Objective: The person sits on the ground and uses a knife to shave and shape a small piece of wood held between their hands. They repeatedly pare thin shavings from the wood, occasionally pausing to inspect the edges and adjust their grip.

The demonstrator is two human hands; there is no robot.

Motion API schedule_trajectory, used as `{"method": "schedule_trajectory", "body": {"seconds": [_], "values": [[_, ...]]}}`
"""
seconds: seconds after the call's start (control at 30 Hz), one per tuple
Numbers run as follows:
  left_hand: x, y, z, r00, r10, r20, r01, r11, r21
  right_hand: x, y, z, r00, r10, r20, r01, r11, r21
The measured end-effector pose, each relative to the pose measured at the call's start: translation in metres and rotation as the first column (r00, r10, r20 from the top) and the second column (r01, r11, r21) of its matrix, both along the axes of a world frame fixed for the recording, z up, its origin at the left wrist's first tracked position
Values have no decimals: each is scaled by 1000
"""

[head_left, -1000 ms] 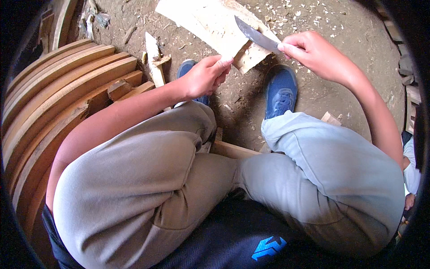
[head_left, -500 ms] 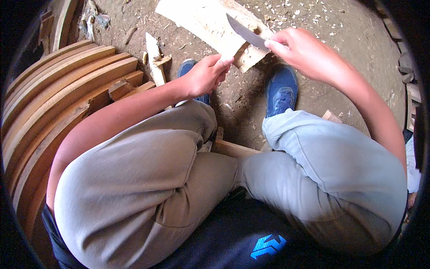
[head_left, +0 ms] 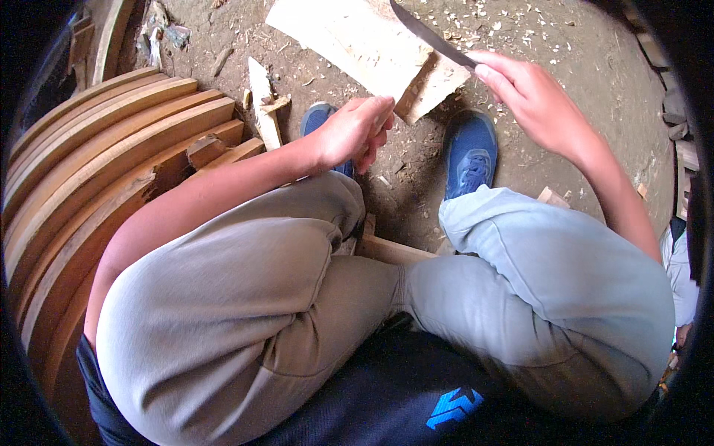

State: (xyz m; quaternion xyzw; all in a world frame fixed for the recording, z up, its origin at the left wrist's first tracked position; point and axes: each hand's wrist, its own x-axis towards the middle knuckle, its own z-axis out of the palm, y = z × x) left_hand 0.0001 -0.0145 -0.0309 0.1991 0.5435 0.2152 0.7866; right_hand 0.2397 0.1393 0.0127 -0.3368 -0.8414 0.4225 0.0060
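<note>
A knife (head_left: 431, 36) with a long dark blade is in my right hand (head_left: 529, 100), its tip pointing to the far left. The fingers wrap the handle and hide most of it. Under the blade lies a pale wooden block (head_left: 346, 37) with a rough cut face at its near end. My left hand (head_left: 353, 134) is beside that end, over my left shoe, with curled fingers. Anything inside them is hidden. A lighter ledge of wood (head_left: 437, 88) shows below the knife, next to the cut face.
Curved wooden pieces (head_left: 171, 115) are stacked at my left. A split wood scrap (head_left: 263, 100) lies near my left shoe (head_left: 318, 115); my right shoe (head_left: 471, 152) is close to the block. Wood chips (head_left: 513, 22) litter the dirt floor. Part of another person (head_left: 677, 260) shows at the right edge.
My right hand has moved right and slightly down with the knife, its blade further from my left hand. My left hand has turned and dropped a little, drawing off the block's end.
</note>
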Motion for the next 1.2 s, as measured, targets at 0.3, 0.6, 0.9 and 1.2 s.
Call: {"method": "schedule_trajectory", "body": {"seconds": [0.3, 0.6, 0.9, 1.2], "values": [[17, 14, 45, 1000, -5, -11, 5, 999, -32, 30, -11, 21, 991, 72, 112, -81, 993, 86], [40, 25, 64, 984, -107, -144, 108, 994, 2, 49, -16, 26, 979, 111, 171, -124, 990, 67], [40, 21, 61, 954, -158, -255, 201, 968, 153, 52, -23, 18, 985, 92, 143, -101, 993, 55], [57, 25, 62, 948, -17, -319, 39, 997, 63, 49, -27, 22, 964, 164, 211, -213, 948, 237]]}}
